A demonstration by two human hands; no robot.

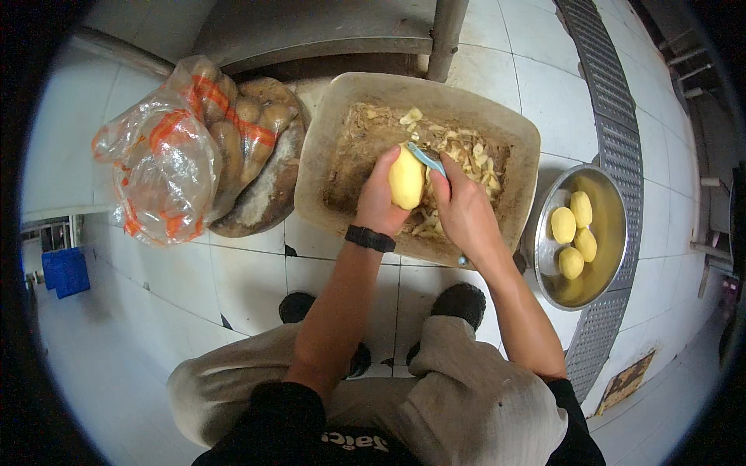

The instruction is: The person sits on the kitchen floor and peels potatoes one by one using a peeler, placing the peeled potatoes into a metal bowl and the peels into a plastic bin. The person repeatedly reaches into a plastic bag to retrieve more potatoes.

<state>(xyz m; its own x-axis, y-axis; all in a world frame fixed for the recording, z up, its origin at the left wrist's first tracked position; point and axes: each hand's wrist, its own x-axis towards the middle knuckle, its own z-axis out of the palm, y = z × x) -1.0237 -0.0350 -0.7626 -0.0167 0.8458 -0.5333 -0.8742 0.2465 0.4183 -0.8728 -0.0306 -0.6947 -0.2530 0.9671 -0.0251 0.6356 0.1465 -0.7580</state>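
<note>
My left hand (pixel 379 201) grips a peeled yellow potato (pixel 407 179) above a dirty plastic tub (pixel 317 169). In my right hand (pixel 466 212) is a light blue peeler (pixel 426 158), its head against the potato's upper right side. Potato peelings (pixel 475 157) lie on the tub's right side and under my hands. Several peeled potatoes (pixel 563 225) sit in a round metal bowl (pixel 543 276) to the right of the tub. Left of it, a clear plastic bag with orange stripes (pixel 169 157) holds unpeeled potatoes (pixel 250 110).
Beneath the bag is a dark, rounded object with a whitish patch (pixel 268 180). A metal table leg (pixel 447 41) and shelf (pixel 326 46) stand behind the tub. A perforated metal drain cover (pixel 619 151) runs along the tiled floor (pixel 250 268). Far left is a blue container (pixel 65 272).
</note>
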